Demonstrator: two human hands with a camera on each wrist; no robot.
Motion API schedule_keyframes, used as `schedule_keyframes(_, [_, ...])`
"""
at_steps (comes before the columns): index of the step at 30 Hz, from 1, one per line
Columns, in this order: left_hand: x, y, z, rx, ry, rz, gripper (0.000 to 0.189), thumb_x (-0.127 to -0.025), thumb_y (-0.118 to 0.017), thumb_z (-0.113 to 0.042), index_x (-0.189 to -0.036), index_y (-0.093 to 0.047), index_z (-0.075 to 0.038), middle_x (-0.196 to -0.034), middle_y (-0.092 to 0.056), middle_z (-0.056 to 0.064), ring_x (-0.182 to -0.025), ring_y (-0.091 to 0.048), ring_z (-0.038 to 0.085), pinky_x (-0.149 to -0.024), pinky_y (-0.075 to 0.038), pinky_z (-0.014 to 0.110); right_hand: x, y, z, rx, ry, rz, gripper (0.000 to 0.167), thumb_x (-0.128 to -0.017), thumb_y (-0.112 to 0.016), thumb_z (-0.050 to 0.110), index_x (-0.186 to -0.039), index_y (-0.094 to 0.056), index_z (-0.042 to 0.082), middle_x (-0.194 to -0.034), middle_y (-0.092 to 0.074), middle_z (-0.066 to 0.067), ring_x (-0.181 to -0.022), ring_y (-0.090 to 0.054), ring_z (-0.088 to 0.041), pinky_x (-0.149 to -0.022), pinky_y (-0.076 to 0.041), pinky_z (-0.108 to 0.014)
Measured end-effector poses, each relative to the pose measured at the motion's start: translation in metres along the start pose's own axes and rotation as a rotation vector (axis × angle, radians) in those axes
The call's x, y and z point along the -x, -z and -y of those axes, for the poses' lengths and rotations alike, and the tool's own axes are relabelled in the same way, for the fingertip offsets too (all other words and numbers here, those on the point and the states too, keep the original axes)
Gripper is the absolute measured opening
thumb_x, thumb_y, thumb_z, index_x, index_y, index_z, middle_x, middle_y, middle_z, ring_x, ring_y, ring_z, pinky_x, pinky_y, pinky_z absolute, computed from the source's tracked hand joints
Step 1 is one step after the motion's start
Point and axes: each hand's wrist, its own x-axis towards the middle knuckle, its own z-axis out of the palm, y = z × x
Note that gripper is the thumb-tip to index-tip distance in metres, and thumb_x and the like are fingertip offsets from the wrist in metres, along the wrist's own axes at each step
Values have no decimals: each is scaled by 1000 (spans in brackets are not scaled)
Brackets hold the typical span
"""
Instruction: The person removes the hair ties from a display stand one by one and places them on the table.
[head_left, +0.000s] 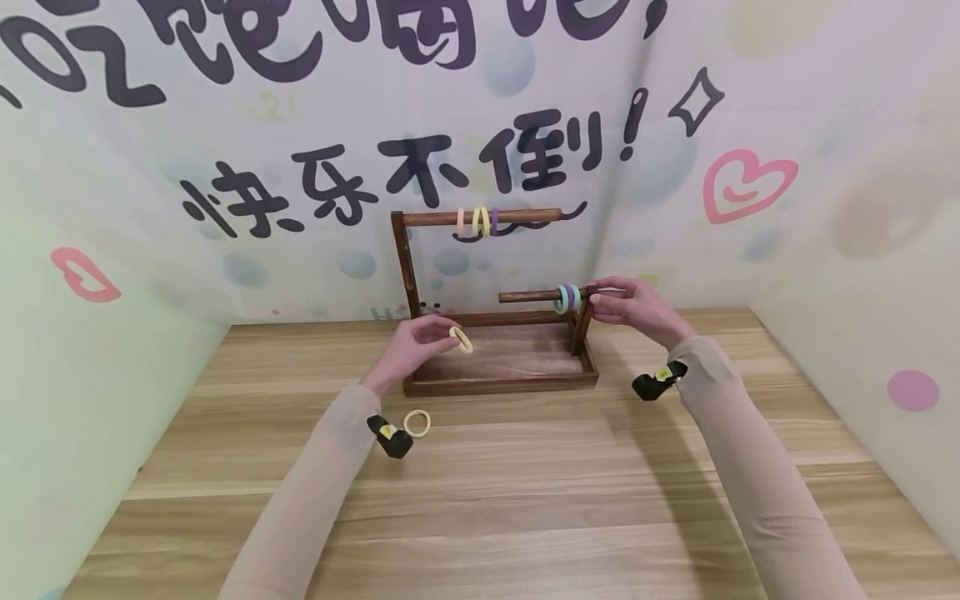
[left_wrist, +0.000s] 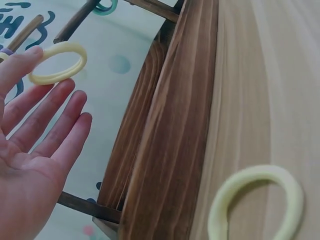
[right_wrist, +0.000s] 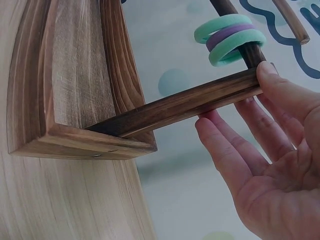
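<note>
In the head view, the tabletop (head_left: pixel 525 483) gives you open room toward six o'clock, its back edge behind the wooden rack (head_left: pixel 501 382); the upper bar's (head_left: pixel 525 216) free end points to three, the lower bar's (head_left: pixel 525 296) to nine. At eight, your left hand (head_left: pixel 412 346) pinches a yellow ring (head_left: pixel 467 343); at three, your right hand (head_left: pixel 637 310) grips the short post's (head_left: pixel 581 327) top. Your left wrist view adds your straightened outer fingers and a second ring (left_wrist: pixel 295 200) lying at five. Your right wrist view shows your thumb atop the post, fingertips beneath, and a purple ring (right_wrist: pixel 230 36) between two mint rings (right_wrist: pixel 225 21) at one.
</note>
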Motion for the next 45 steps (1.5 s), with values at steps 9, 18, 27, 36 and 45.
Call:
schedule_keyframes(9, [13,1,8,-48,5,99,30,-90,-69,-8,-116,-63,5,-105,-68,13,-100,-64,25,-85,-52,34,-1,2,0,22,-9,-2,48,-98,-58,12,-137,-40,-8,-107,-66,-6,-95,-65,-15,-94,-47,-39])
schedule_keyframes(18, [29,-2,18,-32,11,162,34,-90,-68,-5,-118,-59,11,-104,-68,15,-98,-64,23,-84,-52,32,0,1,0,-7,-15,-3,50,-97,-59,11,-138,-39,-9,-106,-66,-4,-95,-66,-15,-93,-48,-38])
schedule_keyframes(27, [47,-3,18,-4,-17,208,27,-89,-69,-4,-113,-64,6,-100,-68,13,-94,-64,20,-82,-52,29,1,1,2,22,-14,1,45,-100,-53,7,-139,-38,-9,-111,-65,-8,-97,-65,-15,-98,-42,-45])
schedule_keyframes(36, [57,-1,26,11,11,292,29,-89,-69,-5,-116,-63,6,-104,-68,16,-97,-65,20,-81,-53,29,1,1,3,23,-15,-1,44,-100,-53,8,-138,-39,-8,-112,-64,-9,-97,-65,-16,-95,-46,-40])
schedule_keyframes(45, [61,5,40,-14,85,369,35,-87,-73,-8,-117,-63,5,-106,-69,17,-95,-66,21,-78,-54,30,0,0,0,7,-14,2,51,-98,-59,14,-138,-39,-8,-110,-65,-7,-98,-65,-16,-97,-44,-42])
